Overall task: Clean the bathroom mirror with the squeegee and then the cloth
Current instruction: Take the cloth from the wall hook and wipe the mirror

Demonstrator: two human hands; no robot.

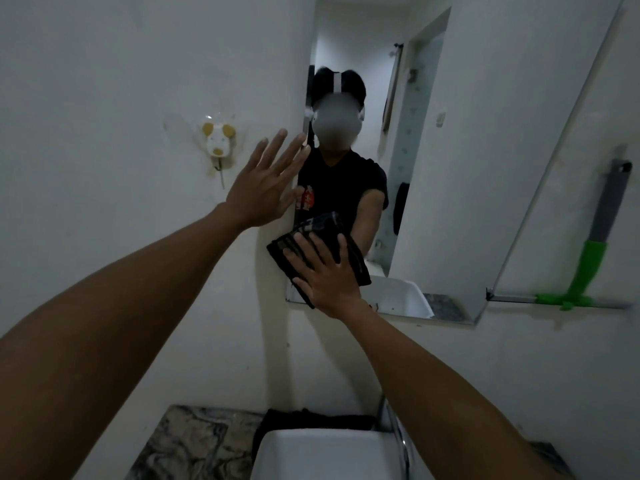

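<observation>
The mirror (450,168) hangs on the white wall ahead and reflects a person in a black shirt. My right hand (325,275) presses a folded dark checked cloth (301,237) flat against the mirror's lower left corner, fingers spread over it. My left hand (263,185) is open with fingers spread, its palm against the wall at the mirror's left edge, holding nothing. The squeegee (595,244), with a green handle and grey blade, leans upright against the wall on a narrow ledge to the right of the mirror.
A white and tan animal-shaped hook (217,140) sticks to the wall left of the mirror. Below are a white sink (322,455), a marbled counter (187,445), a chrome tap (401,441) and a dark cloth (311,419) behind the basin.
</observation>
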